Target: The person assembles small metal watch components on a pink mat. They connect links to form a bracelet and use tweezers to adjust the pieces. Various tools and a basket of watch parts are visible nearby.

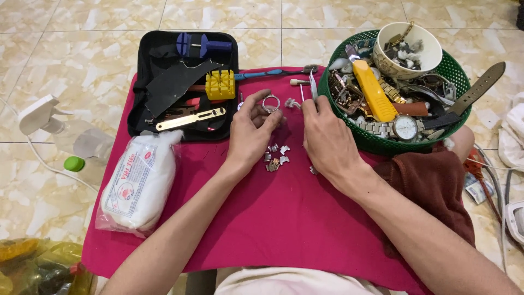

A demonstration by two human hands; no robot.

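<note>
Tweezers (313,87) are pinched in the right hand (327,139) near the desk's far edge while a metal ring (271,103) is gripped by the left hand (252,134), loose links (275,155) probably handled next.

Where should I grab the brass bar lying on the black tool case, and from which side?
Take the brass bar near its middle, pinching across its narrow width from above. It lies flat and tilted on the black tool case, its right end slightly higher in the picture, long edges free. The yellow block sits just above its right end, so avoid that end.
</note>
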